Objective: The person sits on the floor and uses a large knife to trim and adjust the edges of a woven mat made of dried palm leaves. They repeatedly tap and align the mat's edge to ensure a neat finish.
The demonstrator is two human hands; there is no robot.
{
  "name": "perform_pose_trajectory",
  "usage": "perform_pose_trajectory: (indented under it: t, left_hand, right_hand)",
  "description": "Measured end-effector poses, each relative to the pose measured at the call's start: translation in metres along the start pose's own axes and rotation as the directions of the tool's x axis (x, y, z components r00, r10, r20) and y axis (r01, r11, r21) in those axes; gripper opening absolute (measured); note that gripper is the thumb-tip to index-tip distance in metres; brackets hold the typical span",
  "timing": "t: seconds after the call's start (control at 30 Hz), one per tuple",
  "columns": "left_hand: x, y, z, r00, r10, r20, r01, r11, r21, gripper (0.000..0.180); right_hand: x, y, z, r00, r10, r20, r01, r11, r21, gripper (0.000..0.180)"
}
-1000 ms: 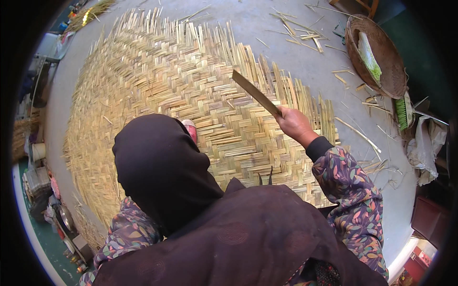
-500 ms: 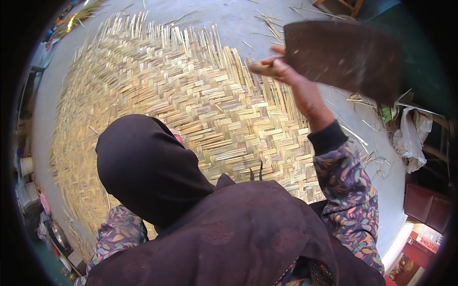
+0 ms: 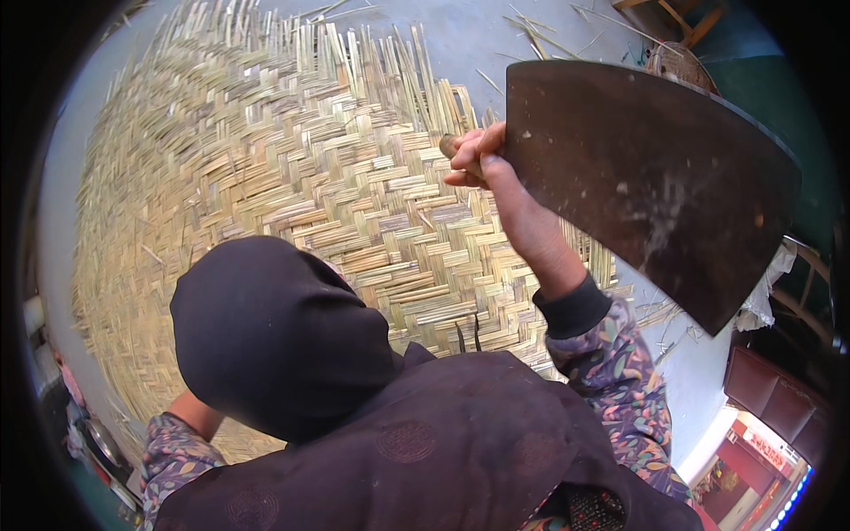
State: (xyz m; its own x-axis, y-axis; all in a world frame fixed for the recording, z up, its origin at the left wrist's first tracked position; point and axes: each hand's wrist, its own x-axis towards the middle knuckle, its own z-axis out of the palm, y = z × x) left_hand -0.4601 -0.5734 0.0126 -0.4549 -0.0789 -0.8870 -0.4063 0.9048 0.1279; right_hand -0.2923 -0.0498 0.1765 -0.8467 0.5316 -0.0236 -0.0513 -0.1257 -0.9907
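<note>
My right hand (image 3: 509,190) is closed round the short wooden handle (image 3: 449,146) of a large cleaver. Its broad dark blade (image 3: 646,177) has a curved outer edge and pale smears, and is held up over the mat's right side and the floor. Below it spreads a woven mat (image 3: 354,212) of split cane strips in a herringbone pattern, with loose ends sticking out along its far edge. Of my left hand (image 3: 197,414) only the wrist shows, low over the mat's near left part. Its fingers are hidden behind a rounded black cloth-covered shape (image 3: 274,327), apparently my bent knee.
Loose cane strips (image 3: 540,35) lie on the grey floor (image 3: 460,31) beyond the mat. At the far right stand a round basket (image 3: 680,66) and wooden legs (image 3: 704,26). A whitish sack (image 3: 763,296) and a dark red padded seat (image 3: 770,398) are on the right.
The cleaver in my right hand has come nearer and lower, its blade now showing broad and flat. My right hand has moved left. My left wrist has come into sight beside the black shape.
</note>
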Motion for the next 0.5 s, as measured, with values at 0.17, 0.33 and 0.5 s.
perform_pose_trajectory:
  t: [0.17,0.33,0.5]
  left_hand:
    - [-0.012,0.149,-0.028,0.946,0.306,0.104,-0.298,0.951,-0.086,0.031]
    - [0.009,0.311,0.03,0.404,0.909,0.107,-0.913,0.392,0.117,0.024]
    - [0.002,0.366,0.098,-0.25,0.874,0.416,-0.877,-0.387,0.286,0.036]
  right_hand:
    - [0.009,0.109,0.035,0.889,0.422,-0.178,-0.449,0.88,-0.158,0.009]
    - [-0.009,0.15,0.019,0.904,0.374,-0.207,-0.367,0.927,0.074,0.008]
    - [-0.023,0.131,0.02,0.956,0.204,-0.21,-0.261,0.919,-0.296,0.01]
